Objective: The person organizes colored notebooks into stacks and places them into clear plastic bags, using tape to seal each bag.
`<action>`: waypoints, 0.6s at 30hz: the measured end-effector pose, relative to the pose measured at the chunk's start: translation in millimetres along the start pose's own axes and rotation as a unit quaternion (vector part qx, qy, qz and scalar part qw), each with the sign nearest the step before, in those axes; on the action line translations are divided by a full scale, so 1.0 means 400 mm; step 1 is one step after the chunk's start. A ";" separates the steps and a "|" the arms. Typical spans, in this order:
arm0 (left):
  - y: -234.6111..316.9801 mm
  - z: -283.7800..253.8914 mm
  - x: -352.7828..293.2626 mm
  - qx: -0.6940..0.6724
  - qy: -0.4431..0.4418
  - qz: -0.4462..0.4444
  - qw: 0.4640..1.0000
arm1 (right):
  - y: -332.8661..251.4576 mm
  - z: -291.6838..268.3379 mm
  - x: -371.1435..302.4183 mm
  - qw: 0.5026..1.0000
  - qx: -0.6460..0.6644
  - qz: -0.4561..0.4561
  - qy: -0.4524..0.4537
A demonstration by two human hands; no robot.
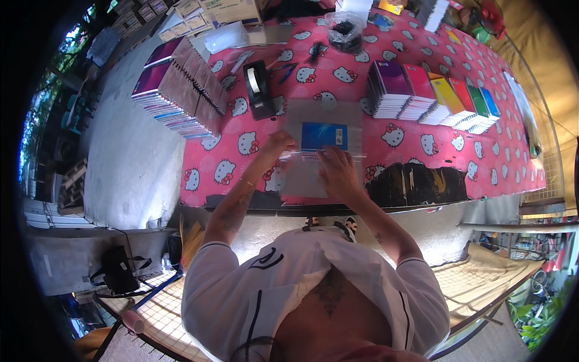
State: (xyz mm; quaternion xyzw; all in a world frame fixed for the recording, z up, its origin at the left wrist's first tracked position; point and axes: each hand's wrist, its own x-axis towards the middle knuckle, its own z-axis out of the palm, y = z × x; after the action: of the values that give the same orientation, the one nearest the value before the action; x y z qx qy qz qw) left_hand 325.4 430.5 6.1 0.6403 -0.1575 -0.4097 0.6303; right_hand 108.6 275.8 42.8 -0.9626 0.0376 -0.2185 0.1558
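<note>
Your white shirt faces the worktop's near edge. Your left hand pinches clear plastic; your right hand, unclenched, touches the blue notebook.

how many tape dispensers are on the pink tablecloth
1: the black tape dispenser sits beyond the left hand, left of the blue notebook. Any behind the notebook stacks would be hidden.

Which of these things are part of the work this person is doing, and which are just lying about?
Seemingly part of the work:
blue notebook
clear sheet
probably tape dispenser
probably notebook stacks

Seemingly just lying about:
black bag
cardboard boxes
plants
</note>
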 end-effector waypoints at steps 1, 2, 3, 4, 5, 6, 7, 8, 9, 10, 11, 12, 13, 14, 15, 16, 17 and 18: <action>0.003 0.006 0.003 -0.010 0.000 0.003 1.000 | -0.004 0.012 0.005 1.000 0.001 -0.001 0.004; 0.006 0.010 0.002 -0.020 0.002 0.006 1.000 | -0.006 0.016 0.012 1.000 -0.004 0.003 0.001; 0.009 0.012 -0.001 -0.022 0.006 -0.002 1.000 | -0.008 0.020 0.019 1.000 -0.009 0.008 -0.002; 0.012 0.014 -0.004 -0.024 0.010 -0.011 1.000 | -0.010 0.023 0.024 1.000 -0.013 0.013 -0.005; 0.016 0.016 -0.002 -0.026 0.013 -0.018 0.999 | -0.014 0.022 0.028 1.000 -0.019 0.018 -0.010; 0.024 0.013 0.002 0.027 0.041 0.021 0.999 | -0.019 0.020 0.030 0.999 -0.024 0.025 -0.014; 0.034 0.007 0.008 0.079 0.067 0.059 0.993 | -0.019 0.018 0.030 0.999 -0.029 0.032 -0.018; 0.047 0.006 0.016 0.131 0.094 0.099 0.982 | -0.014 0.019 0.031 0.999 -0.032 0.031 -0.017; 0.076 0.032 0.030 0.195 0.107 0.185 0.957 | -0.008 0.023 0.026 0.999 -0.034 0.032 -0.016; 0.108 0.075 0.065 0.257 0.118 0.270 0.921 | -0.002 0.027 0.020 0.999 -0.036 0.036 -0.016; 0.136 0.111 0.102 0.315 0.130 0.352 0.872 | 0.000 0.027 0.019 0.998 -0.039 0.039 -0.018; 0.148 0.128 0.153 0.370 0.109 0.381 0.840 | 0.000 0.025 0.023 0.998 -0.042 0.036 -0.019; 0.147 0.133 0.210 0.422 0.089 0.407 0.805 | -0.002 0.025 0.028 0.998 -0.046 0.031 -0.022; 0.119 0.117 0.269 0.478 0.080 0.378 0.789 | -0.007 0.028 0.031 0.999 -0.042 0.022 -0.024; 0.085 0.081 0.324 0.534 0.079 0.345 0.768 | -0.018 0.033 0.040 0.999 -0.036 0.005 -0.025; 0.077 0.075 0.365 0.585 0.064 0.316 0.744 | -0.019 0.032 0.043 0.999 -0.037 0.000 -0.022; 0.090 0.107 0.382 0.622 0.038 0.285 0.729 | -0.005 0.037 0.033 0.999 -0.038 0.012 -0.018; 0.109 0.141 0.382 0.657 0.013 0.252 0.710 | 0.002 0.041 0.023 0.999 -0.038 0.023 -0.016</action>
State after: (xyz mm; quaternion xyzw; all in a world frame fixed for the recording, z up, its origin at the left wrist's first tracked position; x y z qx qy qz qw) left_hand 392.0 275.9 4.3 0.8346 -0.5345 -0.0206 0.1320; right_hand 124.0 278.3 32.3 -0.9700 0.0655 -0.1981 0.1251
